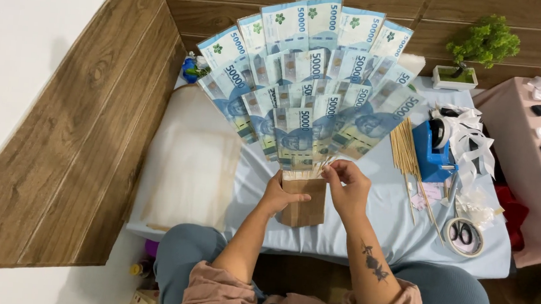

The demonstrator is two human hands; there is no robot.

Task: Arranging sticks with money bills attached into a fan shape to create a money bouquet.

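A wide fan of blue banknotes (315,78) on thin wooden sticks rises from a brown paper-wrapped handle (304,203) at the front of a low table. My left hand (278,194) grips the left side of that handle. Just above the handle, my right hand (345,183) pinches the bunched sticks at the base of the fan. Both forearms reach in from below, and my knees in grey trousers frame the table's front edge.
A pale blue cloth (373,231) covers the table. A bundle of wooden skewers (406,146), a blue tape dispenser (434,152), white ribbon (474,139) and a tape roll with scissors (465,237) lie to the right. A small potted tree (478,49) stands at the back, and a wooden wall panel (71,155) runs along the left.
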